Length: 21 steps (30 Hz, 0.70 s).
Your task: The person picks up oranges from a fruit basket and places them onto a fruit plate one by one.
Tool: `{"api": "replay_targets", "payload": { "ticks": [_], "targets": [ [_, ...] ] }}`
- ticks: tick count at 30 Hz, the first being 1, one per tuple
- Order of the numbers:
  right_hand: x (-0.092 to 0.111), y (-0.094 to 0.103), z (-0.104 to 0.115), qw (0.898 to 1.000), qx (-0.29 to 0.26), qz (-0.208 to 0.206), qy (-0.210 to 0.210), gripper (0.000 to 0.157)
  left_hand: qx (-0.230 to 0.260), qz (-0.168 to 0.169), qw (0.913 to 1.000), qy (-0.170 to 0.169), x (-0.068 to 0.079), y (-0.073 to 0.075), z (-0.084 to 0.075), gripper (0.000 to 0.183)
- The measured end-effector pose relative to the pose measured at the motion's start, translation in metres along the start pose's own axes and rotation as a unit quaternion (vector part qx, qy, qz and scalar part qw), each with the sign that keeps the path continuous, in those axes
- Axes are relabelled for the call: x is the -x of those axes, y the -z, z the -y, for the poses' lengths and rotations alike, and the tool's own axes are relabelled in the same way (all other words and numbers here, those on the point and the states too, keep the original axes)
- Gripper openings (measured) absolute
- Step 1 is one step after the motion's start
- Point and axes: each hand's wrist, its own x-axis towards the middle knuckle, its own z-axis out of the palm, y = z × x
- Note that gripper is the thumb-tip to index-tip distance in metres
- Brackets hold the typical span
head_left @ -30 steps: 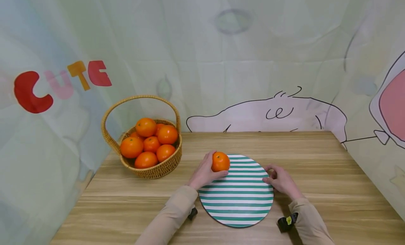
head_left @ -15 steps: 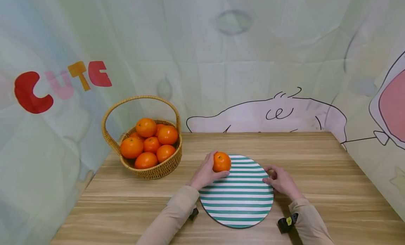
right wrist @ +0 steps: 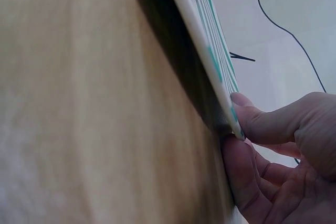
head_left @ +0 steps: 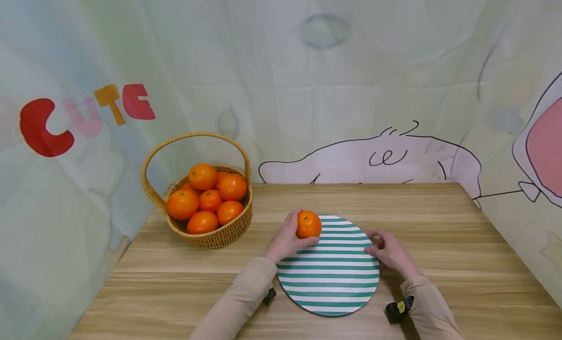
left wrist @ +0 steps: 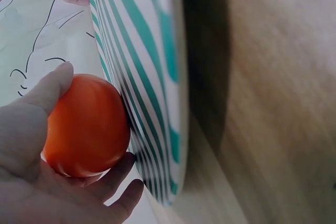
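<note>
Backdrop: pale printed cloth (head_left: pixel 285 91), hung behind and to both sides, with an outlined white figure (head_left: pixel 347 162) low at centre and a pink balloon (head_left: pixel 546 150) at the right. Table (head_left: pixel 474 276): wood-grain top. Basket (head_left: pixel 228 236): woven, tall hoop handle, standing at the far left of the table, heaped with oranges (head_left: pixel 182 205). Board (head_left: pixel 329 276): round, striped green and white, near the table's middle; it appears to stand off the surface, a dark shadow under its rim, its support hidden. Sleeves (head_left: pixel 248 286), two, beige. Left hand (head_left: pixel 285 237): thumb and fingers curved about one fruit, holding it from the side. Right hand (head_left: pixel 392 252): pinching the board's right edge, thumb above, finger beneath. Held orange (head_left: pixel 309 224): single, at the board's far-left edge, within the left hand's grasp and seemingly touching the striped face. Step in hand, by judgement: settling this fruit on the board while the other hand steadies it. The next move seems to call for a gentle loosening of the left fingers, with the right-hand pinch kept, lest the board tip or the fruit roll. Wrist devices (head_left: pixel 397 310): black, one with a yellow mark too small to read. Inscriptions: coloured lettering (head_left: pixel 89 130) on the cloth, apparently "CUTE"; no brand or label legible.
</note>
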Motion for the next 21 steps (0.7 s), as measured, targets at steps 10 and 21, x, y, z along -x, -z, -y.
{"api": "replay_targets", "payload": {
  "ticks": [10,21],
  "targets": [
    [-0.0002,0.0000,-0.0005,1.000,0.002,0.000,0.005,0.037,-0.004,0.002,1.0000,-0.003,0.0008,0.0011,-0.0007,0.089],
    [0.0003,-0.0001,-0.0003,1.000,-0.002,0.000,0.006,0.037,-0.011,-0.008,0.9999,-0.010,0.0026,-0.0012,-0.0005,0.092]
  ]
}}
